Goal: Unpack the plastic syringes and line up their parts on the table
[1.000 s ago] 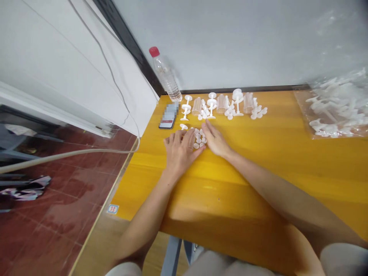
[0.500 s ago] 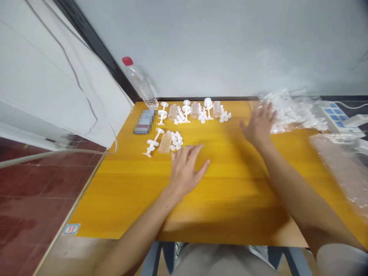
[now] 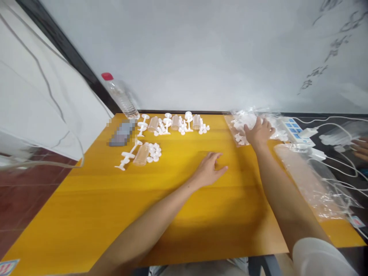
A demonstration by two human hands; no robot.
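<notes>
My right hand (image 3: 259, 134) reaches onto a clear plastic bag (image 3: 240, 140) holding white plastic parts (image 3: 244, 119); its fingers are spread over them. My left hand (image 3: 207, 170) hovers over or rests on the yellow table (image 3: 178, 207), thumb and fingers apart, with nothing in it. To its left lie a clear plastic cylinder (image 3: 141, 154), a white plunger-like piece (image 3: 126, 156) and a cluster of small white round pieces (image 3: 154, 152). Behind them, three similar sets stand in a row, among them a clear cylinder (image 3: 175, 122).
A red-capped water bottle (image 3: 122, 97) and a blurred-out phone-like object (image 3: 123, 133) are at the back left. On the right are a flat plastic bag (image 3: 301, 176), a power strip (image 3: 296, 130) and white cables. Another person's hand (image 3: 360, 148) shows at the right edge.
The view has turned right. My right hand has come down onto the bag of white parts. My left hand has moved right, away from the small round pieces.
</notes>
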